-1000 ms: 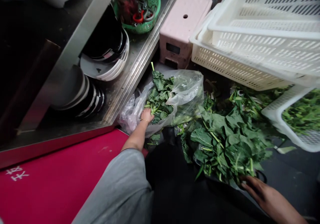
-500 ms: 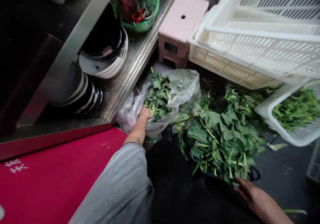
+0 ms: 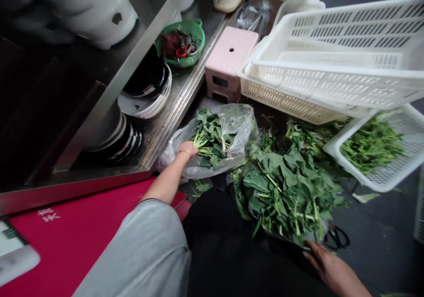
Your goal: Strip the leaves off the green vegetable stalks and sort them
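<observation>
My left hand point(image 3: 188, 148) is closed around the pale stems of a bunch of leafy greens point(image 3: 208, 133). The bunch lies in the mouth of a clear plastic bag point(image 3: 240, 118) on the floor. In front of my dark-clothed lap spreads a big heap of broad green leaves point(image 3: 288, 182), some stems pointing toward me. At the heap's near right edge is my right hand point(image 3: 326, 261), fingers stretched out and partly hidden, with nothing visibly gripped. Black-handled scissors point(image 3: 337, 237) lie on the floor just beyond that hand.
White plastic baskets point(image 3: 331, 74) are stacked at the right; another basket point(image 3: 377, 182) holds finer greens. A pink stool point(image 3: 228, 52) stands beside a metal shelf point(image 3: 185, 89) with bowls point(image 3: 159, 100) and a green colander point(image 3: 183, 61) of tools. A red surface point(image 3: 99, 226) lies at left.
My left hand has shifted slightly left, drawing the bunch's stems toward the bag's left side. My right hand stays by the heap. The camera view has tilted a little.
</observation>
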The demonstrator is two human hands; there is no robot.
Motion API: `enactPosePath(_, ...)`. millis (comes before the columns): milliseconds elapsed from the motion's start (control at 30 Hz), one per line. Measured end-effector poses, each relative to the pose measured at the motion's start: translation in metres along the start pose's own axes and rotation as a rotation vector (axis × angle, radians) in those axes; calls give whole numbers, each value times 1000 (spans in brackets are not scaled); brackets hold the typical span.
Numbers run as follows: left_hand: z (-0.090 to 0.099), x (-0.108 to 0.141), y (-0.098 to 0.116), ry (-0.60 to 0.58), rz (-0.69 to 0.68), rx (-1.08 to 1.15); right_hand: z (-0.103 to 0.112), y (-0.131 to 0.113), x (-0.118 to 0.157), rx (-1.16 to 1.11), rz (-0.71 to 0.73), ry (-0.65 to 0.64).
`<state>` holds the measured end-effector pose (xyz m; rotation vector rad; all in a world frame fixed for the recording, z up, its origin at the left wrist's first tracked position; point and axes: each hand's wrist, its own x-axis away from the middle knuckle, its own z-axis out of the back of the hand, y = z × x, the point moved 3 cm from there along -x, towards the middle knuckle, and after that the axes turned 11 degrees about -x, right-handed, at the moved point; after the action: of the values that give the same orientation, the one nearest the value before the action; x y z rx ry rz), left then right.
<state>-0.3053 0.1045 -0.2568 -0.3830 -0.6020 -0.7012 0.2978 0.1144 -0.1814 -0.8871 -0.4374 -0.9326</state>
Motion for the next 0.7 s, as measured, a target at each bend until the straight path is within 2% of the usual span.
enactPosePath(167,107,41,-2,119,-7,-71,5,-20,14,-3,47,36)
enactPosePath(233,156,66,-11,163,13,48,10,-30,21,-9,80,63)
enactPosePath(333,222,122,-27,241,26,286,22,-44,33,-12,122,120)
enactPosePath(400,249,171,-31,271,-53,394,35,-54,43,-35,154,168)
enactPosePath(467,254,221,-20,268,-197,514,49,-72,55,-104,219,203)
enactPosePath(533,237,265,5,227,-360,683,63,-99,70,-250,316,204)
enactPosePath(633,180,317,62,97,-574,985,84,-154,91,-627,434,191)
enactPosePath(700,132,347,101,13,-676,1147,102,-187,98,-895,467,276)
